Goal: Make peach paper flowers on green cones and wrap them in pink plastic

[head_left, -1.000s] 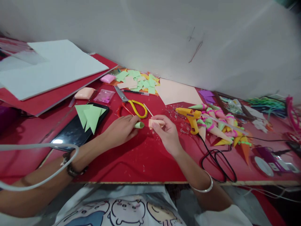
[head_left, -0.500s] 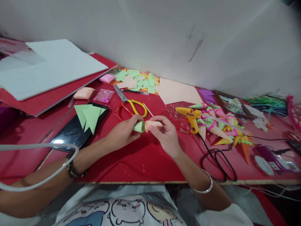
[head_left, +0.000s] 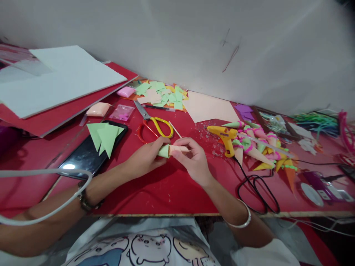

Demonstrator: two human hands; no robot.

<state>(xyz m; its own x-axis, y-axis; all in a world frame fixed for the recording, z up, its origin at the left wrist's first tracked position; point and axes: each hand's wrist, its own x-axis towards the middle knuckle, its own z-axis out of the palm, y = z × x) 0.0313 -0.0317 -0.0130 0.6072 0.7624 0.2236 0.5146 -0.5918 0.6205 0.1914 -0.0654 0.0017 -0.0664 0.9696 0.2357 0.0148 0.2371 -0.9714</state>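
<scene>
Many cones (head_left: 260, 156) look finished; fingers pinching, left hand (head_left: 145, 157) holds a green roll (head_left: 164, 151), right hand (head_left: 196, 159) a peach roll (head_left: 176, 149), joining probably incomplete.

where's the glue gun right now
In the head view, the yellow glue gun is to the right of the person's right hand, at the left edge of the pile of colourful cones.

Left hand (head_left: 148, 157) is hiding part of green roll (head_left: 164, 151); right hand (head_left: 195, 162) is covering part of peach roll (head_left: 174, 149). Green cutouts (head_left: 107, 138) are masking part of phone (head_left: 85, 159); white board (head_left: 63, 83) is running off-frame.
</scene>
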